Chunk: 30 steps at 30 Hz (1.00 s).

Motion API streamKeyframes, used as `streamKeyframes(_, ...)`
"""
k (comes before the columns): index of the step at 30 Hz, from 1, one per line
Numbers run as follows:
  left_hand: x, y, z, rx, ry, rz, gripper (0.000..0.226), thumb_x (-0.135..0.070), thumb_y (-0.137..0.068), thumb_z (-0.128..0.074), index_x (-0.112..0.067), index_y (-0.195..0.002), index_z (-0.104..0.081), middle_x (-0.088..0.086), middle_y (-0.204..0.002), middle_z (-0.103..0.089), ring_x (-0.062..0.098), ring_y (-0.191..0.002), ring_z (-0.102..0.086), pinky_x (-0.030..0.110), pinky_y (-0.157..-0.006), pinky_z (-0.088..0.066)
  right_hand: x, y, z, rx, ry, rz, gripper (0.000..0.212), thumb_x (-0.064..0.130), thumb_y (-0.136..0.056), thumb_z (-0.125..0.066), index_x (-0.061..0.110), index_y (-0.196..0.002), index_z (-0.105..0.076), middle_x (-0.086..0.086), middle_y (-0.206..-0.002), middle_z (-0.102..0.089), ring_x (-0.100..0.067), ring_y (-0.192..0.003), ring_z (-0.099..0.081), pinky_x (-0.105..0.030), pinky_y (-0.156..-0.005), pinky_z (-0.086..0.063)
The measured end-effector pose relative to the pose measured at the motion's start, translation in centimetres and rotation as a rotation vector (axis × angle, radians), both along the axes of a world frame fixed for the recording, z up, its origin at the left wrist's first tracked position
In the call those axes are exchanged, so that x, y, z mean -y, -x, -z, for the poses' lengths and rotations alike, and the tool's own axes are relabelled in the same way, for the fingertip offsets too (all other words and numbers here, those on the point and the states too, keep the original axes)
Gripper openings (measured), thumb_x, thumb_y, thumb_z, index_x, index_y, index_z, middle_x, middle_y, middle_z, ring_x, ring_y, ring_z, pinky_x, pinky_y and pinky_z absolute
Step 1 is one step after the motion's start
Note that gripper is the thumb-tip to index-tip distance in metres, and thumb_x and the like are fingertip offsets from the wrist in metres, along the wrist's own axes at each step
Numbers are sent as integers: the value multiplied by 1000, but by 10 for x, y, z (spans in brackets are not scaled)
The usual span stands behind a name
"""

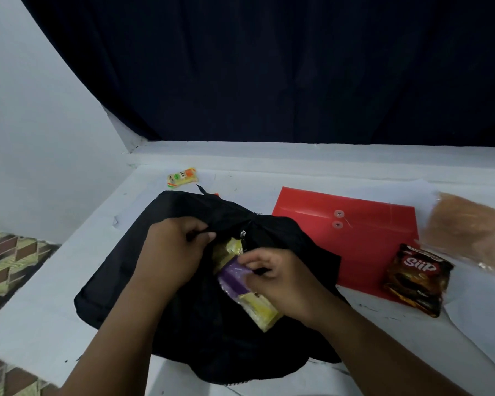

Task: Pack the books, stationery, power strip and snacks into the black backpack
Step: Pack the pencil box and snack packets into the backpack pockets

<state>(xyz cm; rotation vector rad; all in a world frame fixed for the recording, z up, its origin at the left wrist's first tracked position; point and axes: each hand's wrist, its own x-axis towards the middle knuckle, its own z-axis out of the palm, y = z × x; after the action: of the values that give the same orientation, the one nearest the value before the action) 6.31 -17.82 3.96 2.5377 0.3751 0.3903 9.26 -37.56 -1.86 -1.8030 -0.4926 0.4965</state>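
I count one black backpack (200, 318), one red envelope folder (355, 241), three snack packets: the purple-and-yellow one (247, 292), the brown Siip one (417, 280), the clear bag of brown snacks (466, 230). One small stationery pack (182, 176). Two hands: left (175, 250), right (277, 275).

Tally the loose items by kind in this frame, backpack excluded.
Snack packs: 2 (brown Siip pack, clear bag of brown snacks)
Red envelope folder: 1
Small yellow-orange packet: 1
Purple-and-yellow plastic-wrapped packet going into the black backpack: 1
Total: 5
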Motion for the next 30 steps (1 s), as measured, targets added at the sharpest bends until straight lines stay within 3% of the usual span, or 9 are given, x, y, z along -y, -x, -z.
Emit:
streamKeyframes(4,1,1,-1,16,129,-20,6,-22,-86,-78,-25,-81,-77,-12,-75,-73,-2,-69,-65,6,-60,-42,-28,-2,12,-85,-107,-5,39,8,-89,-66,28,-122,-65,12,-117,-64,-9,-105,-65,-26,-95,-53)
streamKeyframes(7,-2,4,0,16,229,-53,8,-26,-81,-82,-28,-84,-75,-8,-72,-72,-4,-61,-62,4,-57,-40,-39,0,15,-106,-247,159,45,-2,-89,-63,27,-123,-62,12,-120,-64,-5,-105,-66,-21,-89,-54)
streamKeyframes(10,-4,6,1,16,265,-57,8,-27,-80,-83,-25,-83,-77,-8,-69,-73,-4,-58,-62,4,-56,-40,-42,9,24,-133,-322,65,54,-9,-89,-58,24,-131,-55,11,-125,-63,-4,-108,-66,-25,-90,-54)
streamKeyframes(13,-5,8,2,8,309,-63,5,-24,-81,-83,-24,-83,-78,-8,-73,-75,2,-66,-68,13,-64,-47,-39,12,35,101,-139,92,60,-3,-85,-67,36,-128,-54,3,-108,-71,-5,-94,-70,-28,-88,-57)
streamKeyframes(17,-3,8,2,-4,302,-53,7,-24,-84,-80,-27,-87,-75,-7,-75,-75,7,-71,-69,22,-68,-47,-33,4,37,484,50,233,34,20,-79,-80,27,-107,-63,14,-101,-59,-2,-71,-56,-19,-69,-51)
streamKeyframes(20,-1,8,1,19,285,-34,18,-22,-87,-76,-34,-96,-66,-6,-74,-73,6,-70,-65,18,-65,-42,-35,0,35,728,136,148,7,25,-87,-65,24,-92,-69,11,-96,-60,-7,-82,-55,-29,-71,-49)
streamKeyframes(23,0,9,3,57,258,30,20,-14,-90,-70,-33,-90,-63,-5,-75,-71,12,-67,-61,12,-60,-42,-38,3,39,907,353,-32,22,20,-85,-45,24,-85,-66,13,-102,-62,-20,-97,-55,-36,-75,-43)
streamKeyframes(27,2,12,10,50,196,110,32,-1,-94,-61,-28,-83,-75,-11,-85,-73,1,-77,-65,7,-67,-45,-38,6,53,811,410,-79,52,12,-81,-44,23,-130,-52,7,-148,-43,-24,-119,-39,-38,-84,-36)
streamKeyframes(30,2,14,16,78,123,140,35,5,-92,-58,-24,-90,-77,-15,-95,-70,-3,-94,-63,4,-80,-43,-36,4,54,737,394,-96,60,13,-88,-42,24,-147,-39,9,-160,-28,-25,-130,-35,-40,-95,-34)
